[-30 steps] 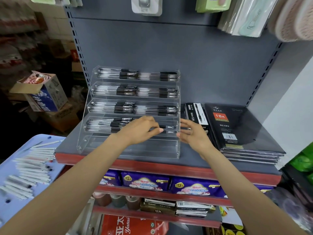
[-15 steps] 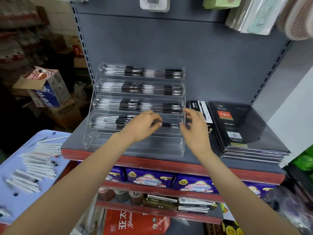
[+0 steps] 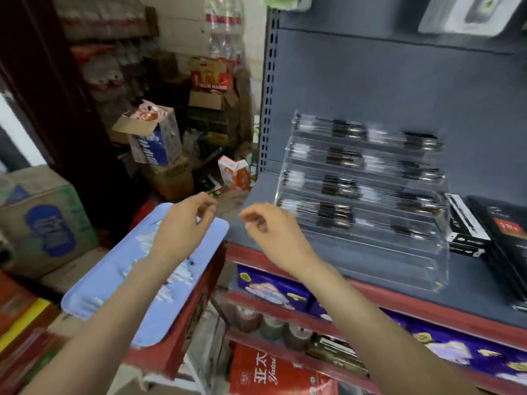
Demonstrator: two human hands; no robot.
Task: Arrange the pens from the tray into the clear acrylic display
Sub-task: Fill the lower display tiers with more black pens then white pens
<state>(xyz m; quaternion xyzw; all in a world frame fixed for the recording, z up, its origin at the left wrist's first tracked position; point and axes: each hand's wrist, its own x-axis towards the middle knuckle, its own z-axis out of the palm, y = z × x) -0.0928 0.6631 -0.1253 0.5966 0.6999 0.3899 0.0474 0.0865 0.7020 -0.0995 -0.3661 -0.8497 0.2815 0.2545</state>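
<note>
The clear acrylic display (image 3: 368, 243) stands on the grey shelf at the right, with black and clear pens (image 3: 336, 213) lying in its upper tiers and its lowest tier bare. A light blue tray (image 3: 102, 283) sits to the left, with white pens (image 3: 176, 275) scattered on it, blurred. My left hand (image 3: 182, 226) hovers over the tray's far end, fingers loosely curled, holding nothing. My right hand (image 3: 271, 229) hangs between tray and display, fingers loosely curled and empty.
Black diary notebooks (image 3: 504, 226) lie right of the display. The grey shelf (image 3: 370, 283) has a red front edge; packaged goods fill the shelves below. Cardboard boxes (image 3: 154, 138) pile up behind the tray, and a large box (image 3: 42, 218) stands at far left.
Both hands have left the display's fourth tier and swung left toward the tray. The view has turned left, so the display now sits at the right.
</note>
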